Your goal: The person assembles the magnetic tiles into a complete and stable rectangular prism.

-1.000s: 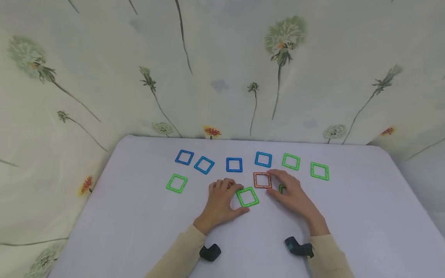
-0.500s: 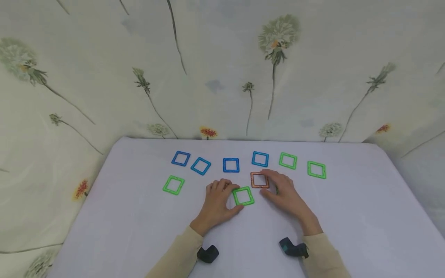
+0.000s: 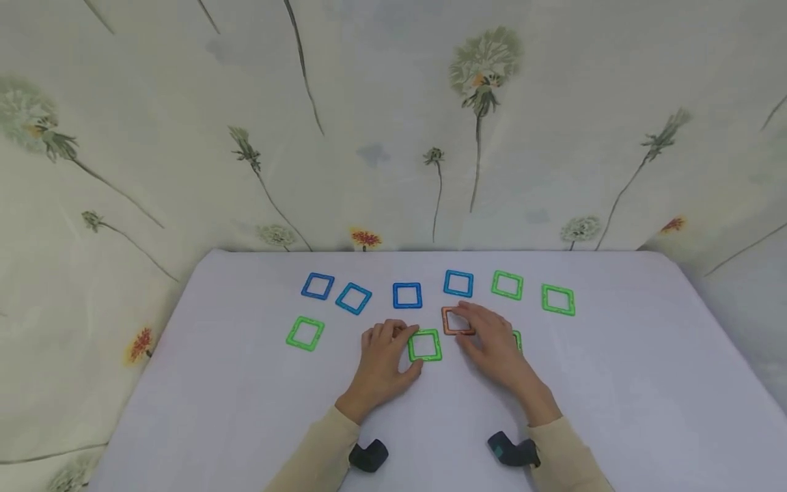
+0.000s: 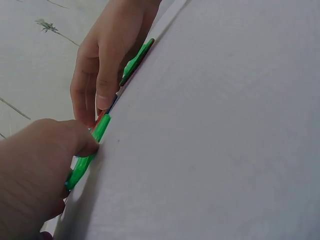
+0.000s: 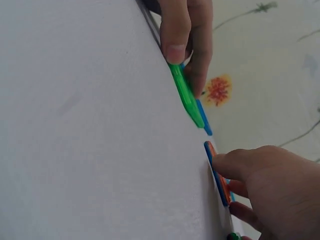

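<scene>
Between thumb and index finger my left hand (image 3: 382, 362) pinches a green square magnetic tile (image 3: 430, 359), an open frame lying at the tabletop's middle. To its right, my right hand (image 3: 494, 348) holds an orange square tile (image 3: 445, 321) by its near and far edges. A blue edge shows along the orange tile (image 5: 226, 192) in the right wrist view; whether that is a second piece I cannot tell. The two held tiles are apart. Another green tile (image 3: 518, 339) is mostly hidden behind the right hand.
Several blue tiles, among them one at the left (image 3: 322, 275) and one by the middle (image 3: 407, 284), lie along the far side. Two green tiles (image 3: 494, 282) continue that row rightward. A further green tile (image 3: 292, 329) lies left. A flowered curtain (image 3: 393, 123) hangs behind the white table (image 3: 246, 410).
The left hand has turned the green tile straighter and shifted it slightly left. My right hand has slid left over the orange tile, showing more of the green tile behind it. The head view has drifted slightly.
</scene>
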A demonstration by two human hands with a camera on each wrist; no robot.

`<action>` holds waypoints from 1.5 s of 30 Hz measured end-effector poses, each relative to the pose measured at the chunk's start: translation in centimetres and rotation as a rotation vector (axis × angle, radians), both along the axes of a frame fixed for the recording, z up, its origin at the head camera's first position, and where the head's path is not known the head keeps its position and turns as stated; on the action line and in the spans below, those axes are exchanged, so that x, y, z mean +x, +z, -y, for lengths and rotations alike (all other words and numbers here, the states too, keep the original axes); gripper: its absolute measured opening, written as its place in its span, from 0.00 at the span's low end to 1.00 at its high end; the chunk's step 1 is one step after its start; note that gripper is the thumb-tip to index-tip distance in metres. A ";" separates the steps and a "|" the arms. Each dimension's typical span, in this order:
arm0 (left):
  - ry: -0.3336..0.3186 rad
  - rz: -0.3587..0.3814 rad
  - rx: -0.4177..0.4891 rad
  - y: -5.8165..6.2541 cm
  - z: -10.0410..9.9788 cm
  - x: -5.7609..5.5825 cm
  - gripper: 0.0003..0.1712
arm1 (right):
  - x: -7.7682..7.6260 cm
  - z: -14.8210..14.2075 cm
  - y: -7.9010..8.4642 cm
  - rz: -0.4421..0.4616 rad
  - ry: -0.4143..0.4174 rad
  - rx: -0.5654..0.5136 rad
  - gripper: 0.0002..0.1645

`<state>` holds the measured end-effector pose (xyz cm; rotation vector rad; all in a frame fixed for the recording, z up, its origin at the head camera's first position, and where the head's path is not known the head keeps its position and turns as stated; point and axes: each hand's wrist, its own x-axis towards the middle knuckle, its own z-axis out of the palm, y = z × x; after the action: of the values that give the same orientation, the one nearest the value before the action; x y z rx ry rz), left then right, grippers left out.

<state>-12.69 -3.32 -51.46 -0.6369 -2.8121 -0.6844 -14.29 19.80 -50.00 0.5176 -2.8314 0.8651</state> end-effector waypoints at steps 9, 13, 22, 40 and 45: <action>0.022 -0.013 0.031 0.0 0.0 0.2 0.32 | 0.6 0.3 -0.4 -0.019 -0.028 0.025 0.34; 0.035 -0.024 0.033 0.1 0.1 0.0 0.31 | 0.5 0.3 -0.5 -0.034 -0.025 0.026 0.33; 0.064 -0.008 0.051 0.2 0.3 0.2 0.32 | 0.6 0.7 -0.5 -0.027 0.010 -0.021 0.31; 0.056 -0.026 0.040 -0.1 0.0 0.0 0.33 | 1.4 0.3 -0.6 -0.087 0.012 -0.045 0.30; 0.064 -0.016 0.049 -0.2 0.0 0.1 0.32 | 1.3 0.3 -0.7 -0.087 0.015 -0.053 0.30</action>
<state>-12.63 -3.33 -51.63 -0.5392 -2.7785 -0.7301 -12.96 19.47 -50.68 0.5558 -2.7216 0.8947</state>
